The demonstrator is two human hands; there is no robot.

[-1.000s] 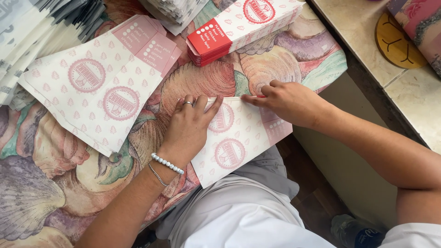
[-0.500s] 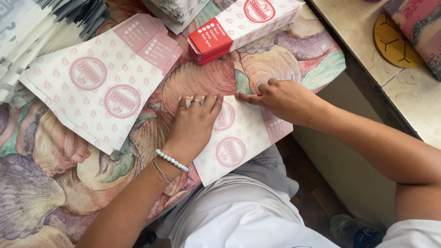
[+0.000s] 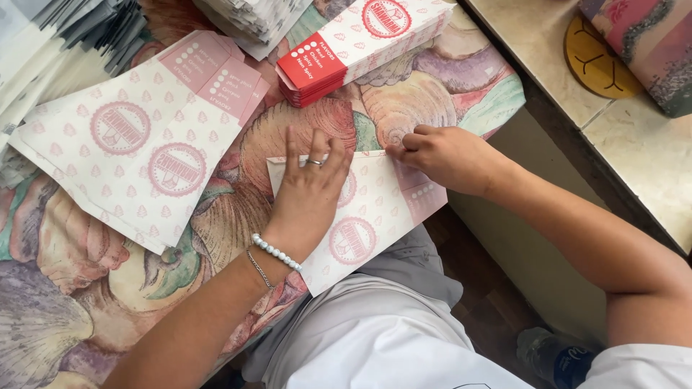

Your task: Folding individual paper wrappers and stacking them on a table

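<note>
A flat pink-and-white printed paper carton blank [image 3: 360, 230] lies on the table's near edge, partly hanging over my lap. My left hand [image 3: 310, 191] presses flat on it with fingers spread; it wears a ring, and a pearl bracelet and thin chain sit at the wrist. My right hand [image 3: 440, 155] pinches the blank's upper right edge along a fold, fingers curled.
A stack of flat blanks of the same kind [image 3: 144, 137] lies to the left. A folded bundle with red ends [image 3: 360, 43] sits at the top. The table has a seashell-patterned cloth [image 3: 94, 288]. Grey sheets [image 3: 65, 43] fan out top left. A stone counter [image 3: 634, 137] runs along the right.
My left hand has slid up the blank with its fingers spread wider. My right hand has shifted slightly along the top edge, pressing the fold.
</note>
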